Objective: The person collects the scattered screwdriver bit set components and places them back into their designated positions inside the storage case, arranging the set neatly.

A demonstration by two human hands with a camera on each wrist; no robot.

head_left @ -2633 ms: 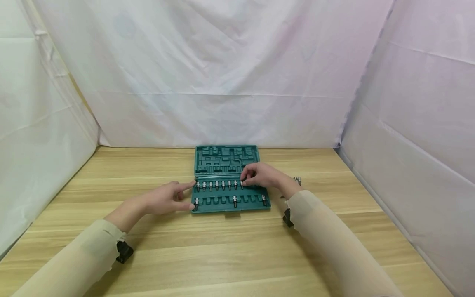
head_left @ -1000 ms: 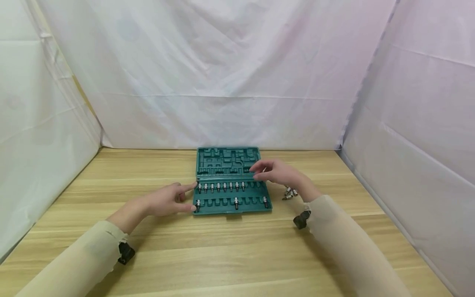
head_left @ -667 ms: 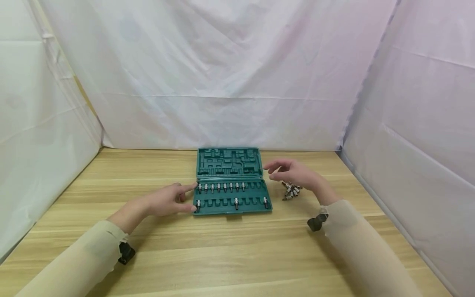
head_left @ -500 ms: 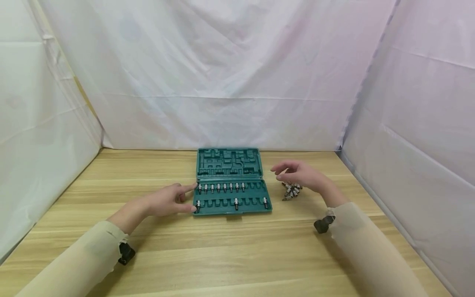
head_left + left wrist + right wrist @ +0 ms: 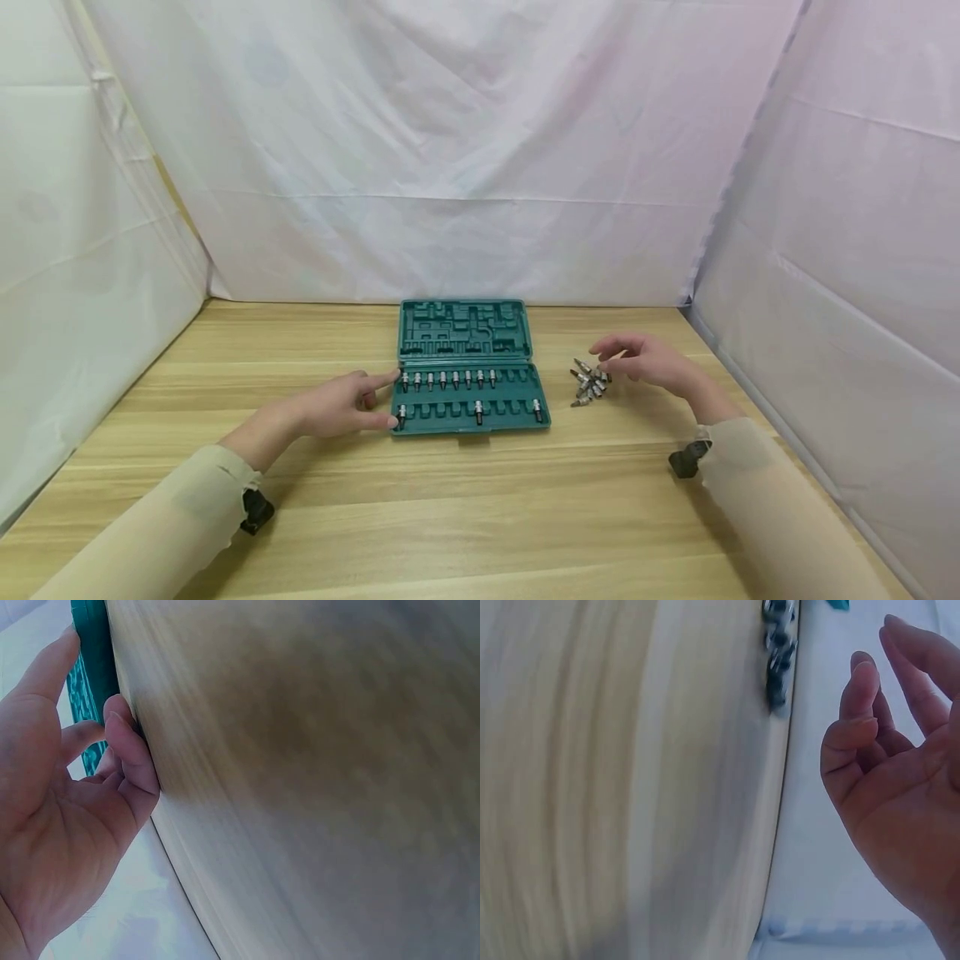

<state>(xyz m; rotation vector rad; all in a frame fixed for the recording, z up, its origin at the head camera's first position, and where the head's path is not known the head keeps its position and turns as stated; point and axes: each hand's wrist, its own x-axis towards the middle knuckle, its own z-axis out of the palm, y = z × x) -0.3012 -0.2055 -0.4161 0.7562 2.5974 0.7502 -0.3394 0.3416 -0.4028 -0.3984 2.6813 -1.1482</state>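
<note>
From the head view we see the left hand (image 5: 335, 406) resting relaxed against the green case (image 5: 468, 367), touching its 9 o'clock edge. The right hand (image 5: 647, 362) hovers spread at 3 o'clock of the loose bits (image 5: 590, 382) on the worktop (image 5: 480, 508). The left wrist view alone shows fingertips (image 5: 120, 727) touching the case's side. The right wrist view shows an empty palm, bits apart.

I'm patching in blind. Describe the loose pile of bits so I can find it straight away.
Find the open green case at the middle of the wooden table. Just to its right, under the fingertips of the right hand, lies a small heap of metal bits. Unlike the bits standing upright in the case's slots, these lie loose and jumbled on bare wood.
</note>
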